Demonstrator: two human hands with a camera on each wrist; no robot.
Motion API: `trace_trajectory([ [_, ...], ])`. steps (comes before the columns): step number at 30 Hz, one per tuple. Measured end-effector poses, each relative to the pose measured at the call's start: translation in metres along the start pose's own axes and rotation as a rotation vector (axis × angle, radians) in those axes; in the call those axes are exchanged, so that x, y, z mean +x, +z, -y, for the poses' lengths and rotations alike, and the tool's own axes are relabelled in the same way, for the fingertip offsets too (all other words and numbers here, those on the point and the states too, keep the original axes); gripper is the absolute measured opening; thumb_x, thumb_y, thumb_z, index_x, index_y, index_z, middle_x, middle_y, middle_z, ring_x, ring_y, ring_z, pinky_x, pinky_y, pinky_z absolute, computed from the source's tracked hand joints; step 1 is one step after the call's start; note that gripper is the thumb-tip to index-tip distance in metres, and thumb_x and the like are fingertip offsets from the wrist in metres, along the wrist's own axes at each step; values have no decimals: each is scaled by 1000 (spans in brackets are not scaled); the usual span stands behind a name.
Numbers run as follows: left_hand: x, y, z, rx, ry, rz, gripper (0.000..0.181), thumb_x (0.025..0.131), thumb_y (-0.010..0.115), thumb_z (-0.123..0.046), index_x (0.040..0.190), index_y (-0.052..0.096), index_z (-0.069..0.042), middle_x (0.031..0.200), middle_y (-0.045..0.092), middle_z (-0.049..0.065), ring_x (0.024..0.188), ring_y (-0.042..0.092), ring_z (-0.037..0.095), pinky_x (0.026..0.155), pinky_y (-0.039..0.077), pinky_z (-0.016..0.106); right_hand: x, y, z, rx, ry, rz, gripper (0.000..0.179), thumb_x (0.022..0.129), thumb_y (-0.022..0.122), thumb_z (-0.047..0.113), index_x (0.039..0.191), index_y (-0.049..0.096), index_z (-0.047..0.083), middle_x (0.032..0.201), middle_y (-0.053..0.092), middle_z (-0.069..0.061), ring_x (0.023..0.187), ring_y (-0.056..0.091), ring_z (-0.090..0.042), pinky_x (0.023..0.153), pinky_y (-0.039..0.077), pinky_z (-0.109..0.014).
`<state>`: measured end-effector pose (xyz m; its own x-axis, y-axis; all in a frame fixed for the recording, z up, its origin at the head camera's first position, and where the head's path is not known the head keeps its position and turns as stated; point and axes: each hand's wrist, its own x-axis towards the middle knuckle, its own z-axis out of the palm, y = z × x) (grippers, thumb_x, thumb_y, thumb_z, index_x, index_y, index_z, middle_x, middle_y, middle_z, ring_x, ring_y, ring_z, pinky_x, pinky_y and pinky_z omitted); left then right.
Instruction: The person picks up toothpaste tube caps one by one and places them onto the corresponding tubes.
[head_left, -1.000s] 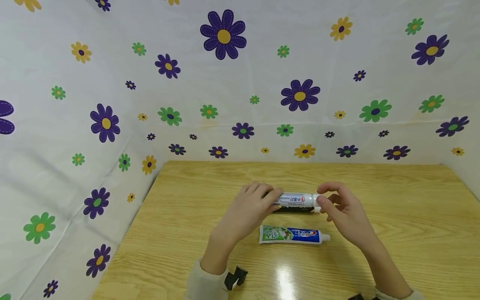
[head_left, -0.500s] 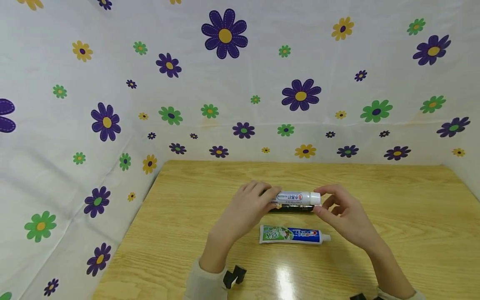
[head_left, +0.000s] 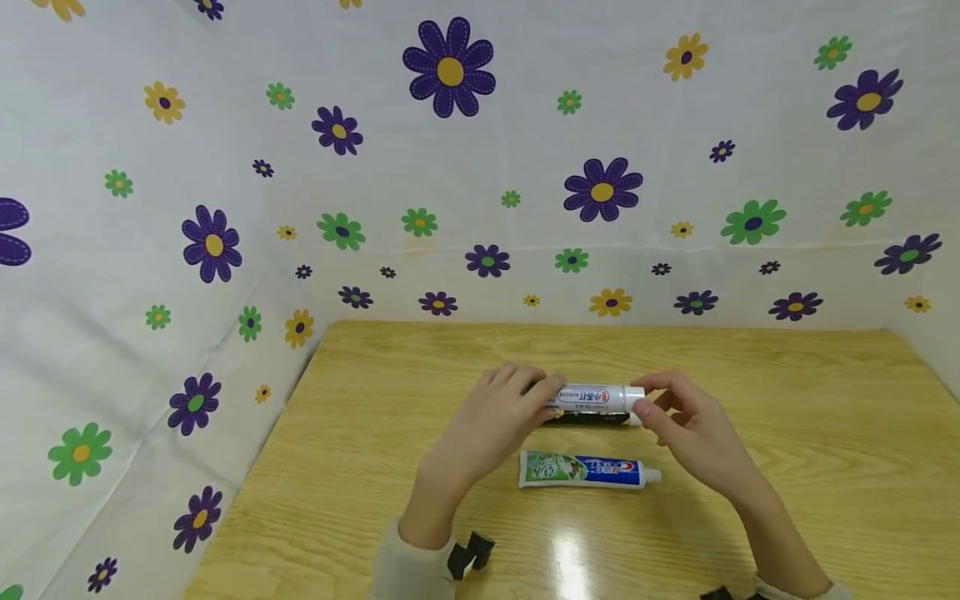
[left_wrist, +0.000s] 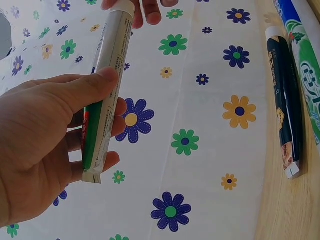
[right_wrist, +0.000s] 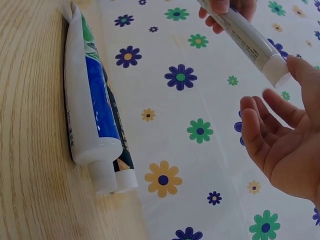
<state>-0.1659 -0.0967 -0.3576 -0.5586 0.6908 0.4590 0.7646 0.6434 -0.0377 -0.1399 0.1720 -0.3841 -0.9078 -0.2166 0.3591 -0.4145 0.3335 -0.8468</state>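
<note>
My left hand (head_left: 495, 417) grips a white toothpaste tube (head_left: 588, 396) near its tail end, holding it raised above the table. In the left wrist view, this tube (left_wrist: 107, 75) shows a green and red side, with the thumb across it and fingers behind. My right hand (head_left: 693, 429) is at the tube's white cap (right_wrist: 276, 71), thumb and index finger on either side of it. Its other fingers are loosely bent and hold nothing. A black toothpaste tube (head_left: 592, 418) lies on the table, partly hidden behind the raised one. Nearer to me lies a green and blue toothpaste tube (head_left: 581, 470).
The wood-grain table (head_left: 390, 367) carries the two lying tubes, both with caps pointing right. A white cloth with printed flowers (head_left: 525, 125) hangs behind the table and along its left side. Dark straps (head_left: 471, 556) sit at the wrists.
Half a second ago the right thumb and index stood slightly off the cap; now they are back at it. The raised tube has shifted slightly right. The lying tubes have not moved.
</note>
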Motion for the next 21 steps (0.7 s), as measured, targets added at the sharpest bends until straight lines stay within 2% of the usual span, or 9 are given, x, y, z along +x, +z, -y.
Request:
trace_trajectory([
  [2,0,-1,-1,6,2,2,36,94,70,-23,129,61,-16,114,65,1,107,60,19,93,53,35,0,1,1,6,17,-12,27,100,58,4,126,57,3,107,58,-7,76,59,-12,55,53,-28],
  [5,1,-1,-2,1,0,2,36,94,69,-23,129,62,-16,114,65,1,107,60,19,93,52,34,0,2,2,14,22,-41,27,100,57,4,127,55,3,112,57,-4,76,59,-13,56,53,-28],
  [12,2,-1,-2,-8,-1,1,37,94,70,-22,129,62,-16,114,65,1,107,60,20,90,53,35,0,4,1,1,-29,-87,18,98,59,1,115,60,3,95,60,-3,70,60,-12,53,53,-27],
  [18,0,1,-1,-12,-15,8,36,94,69,-23,129,62,-16,115,65,2,109,61,20,91,53,37,-1,0,0,-43,-74,-37,32,89,69,-4,118,60,7,95,59,0,74,58,-11,56,50,-24],
  [21,1,1,0,-4,-13,4,36,94,69,-23,129,62,-16,115,65,2,109,61,21,91,53,37,0,-2,-1,-49,-68,-11,34,88,70,-4,119,60,7,96,59,1,76,57,-11,57,49,-24],
])
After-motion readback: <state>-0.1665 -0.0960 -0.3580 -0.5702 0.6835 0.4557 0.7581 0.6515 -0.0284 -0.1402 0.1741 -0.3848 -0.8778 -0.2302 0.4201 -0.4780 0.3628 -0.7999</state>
